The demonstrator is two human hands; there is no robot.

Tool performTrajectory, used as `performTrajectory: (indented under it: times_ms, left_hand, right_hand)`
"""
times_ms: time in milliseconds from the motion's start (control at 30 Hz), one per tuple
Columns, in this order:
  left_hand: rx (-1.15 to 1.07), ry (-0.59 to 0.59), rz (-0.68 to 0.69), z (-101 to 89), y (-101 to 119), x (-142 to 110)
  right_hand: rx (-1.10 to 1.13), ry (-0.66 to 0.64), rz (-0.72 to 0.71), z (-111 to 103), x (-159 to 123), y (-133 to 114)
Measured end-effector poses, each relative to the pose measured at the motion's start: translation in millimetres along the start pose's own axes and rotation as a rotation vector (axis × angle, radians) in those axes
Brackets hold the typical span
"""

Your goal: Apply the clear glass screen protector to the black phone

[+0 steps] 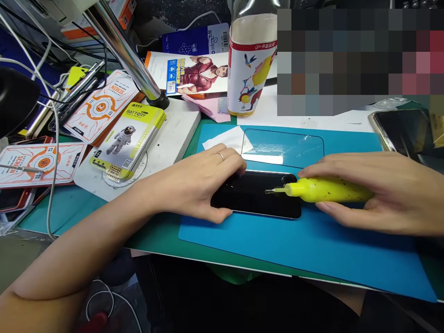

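A black smartphone [256,199] lies flat, screen up, on a blue mat [294,249]. My left hand [204,180] grips its left end, thumb on the near edge and fingers on the far edge. In my right hand [391,194] is a yellow squeeze bottle [329,190] with a thin needle nozzle. It lies nearly level, and the nozzle tip is over the phone's right half; whether it touches the screen I cannot tell. Just beyond the phone rests a clear screen protector [284,145] with a dark border, partly over a white wipe [225,138].
A tall labelled bottle [252,69] stands behind the mat. To the left are a yellow battery box [130,138], white-orange screen boxes [104,106], a metal lamp post [121,46] and a hanging white cable [54,162]. Another phone [402,132] lies at the right.
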State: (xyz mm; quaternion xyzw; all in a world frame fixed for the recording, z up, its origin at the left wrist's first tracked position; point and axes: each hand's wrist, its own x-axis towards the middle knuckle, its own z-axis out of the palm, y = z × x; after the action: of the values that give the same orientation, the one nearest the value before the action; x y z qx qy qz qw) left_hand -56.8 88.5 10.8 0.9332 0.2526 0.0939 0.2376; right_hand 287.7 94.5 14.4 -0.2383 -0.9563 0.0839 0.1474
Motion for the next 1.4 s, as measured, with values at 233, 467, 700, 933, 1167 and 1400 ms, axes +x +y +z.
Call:
performTrajectory:
  times_ms: [233,467,700,933,1167,1400]
  left_hand:
    - [-0.013,-0.004,-0.022,-0.4,0.4,0.7]
    - [-0.024,-0.018,-0.024,-1.9,0.4,0.5]
    - [-0.037,-0.015,-0.029,-1.8,1.0,0.7]
    - [-0.041,-0.015,-0.025,-3.0,1.2,1.4]
    - [-0.022,-0.029,-0.025,-3.8,1.3,1.8]
    - [-0.010,-0.036,-0.027,-4.3,1.8,1.7]
  right_hand:
    - [0.022,0.008,0.001,-2.0,0.0,-0.8]
    - [0.043,-0.015,0.004,-1.9,1.2,-1.3]
    - [0.044,-0.008,0.015,-1.8,-0.6,0.4]
    - [0.077,0.014,0.035,-4.8,-0.3,0.2]
    - [0.052,-0.016,0.032,-6.3,-1.8,2.8]
    - [0.034,-0.013,0.026,-6.6,-3.0,3.8]
